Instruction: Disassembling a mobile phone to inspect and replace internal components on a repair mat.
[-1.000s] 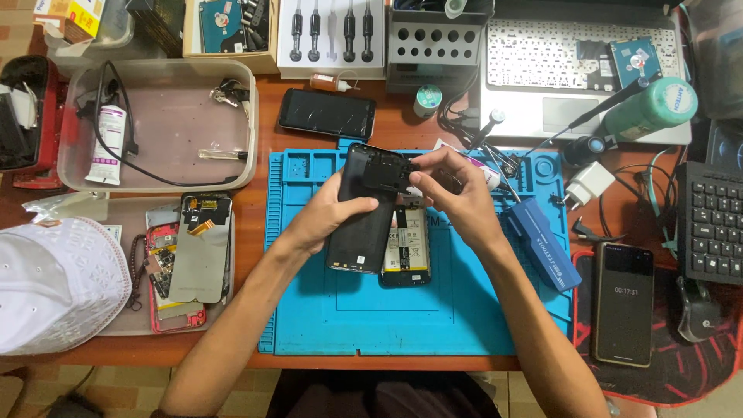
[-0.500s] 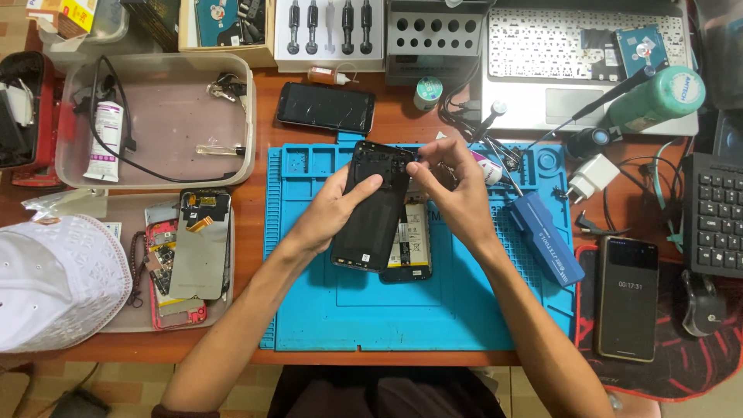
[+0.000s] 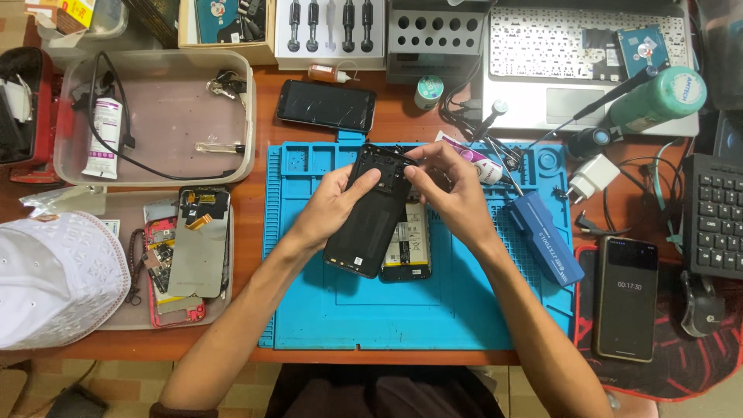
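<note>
- Left hand [image 3: 334, 203]: curled round the left edge of a black phone back cover [image 3: 371, 213], thumb laid flat on its dark face near the top, fingers tucked behind.
- Right hand [image 3: 457, 193]: pinching the cover's top right corner, thumb and fingertips closed on the rim (remaining fingers bent, loosely folded).
- Back cover: held tilted, top leaning right, lifted over the blue work mat [image 3: 348, 317], lower end covering part of an opened phone [image 3: 409, 249].
- Opened phone: flat on the mat just beneath the cover, battery and yellow-edged innards showing at its right side.
- Blue tool case [image 3: 546, 238]: lying slantwise at the mat's right edge, close to the right forearm.
- Dark phone with cracked glass [image 3: 326, 105]: flat on the wooden table above the mat, apart from both hands.
- Another phone with lit screen [image 3: 624, 298]: to the right, on a red and black pad.
- Clear plastic tray [image 3: 240, 155]: upper left, holding a white tube, a black cable and small tools.
- Lower tray [image 3: 116, 203]: left of the mat (dismantled phone parts inside, one red-framed).
- White cap [image 3: 54, 279]: far left, beside that tray.
</note>
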